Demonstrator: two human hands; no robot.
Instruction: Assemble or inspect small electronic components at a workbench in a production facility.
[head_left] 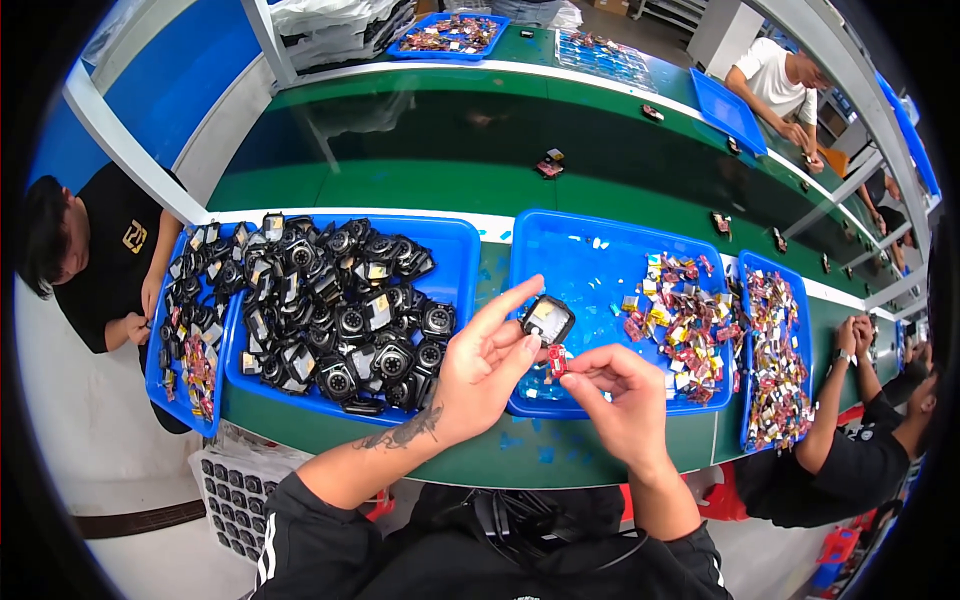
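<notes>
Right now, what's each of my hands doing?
Left hand: holding a square black case.
Right hand: pinching a small red part.

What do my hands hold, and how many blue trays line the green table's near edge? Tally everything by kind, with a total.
Black-framed watch case: 1
Red circuit-board part: 1
Blue trays: 4
Total: 6

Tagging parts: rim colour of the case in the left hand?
The case has a black rim; best in head view.
</notes>
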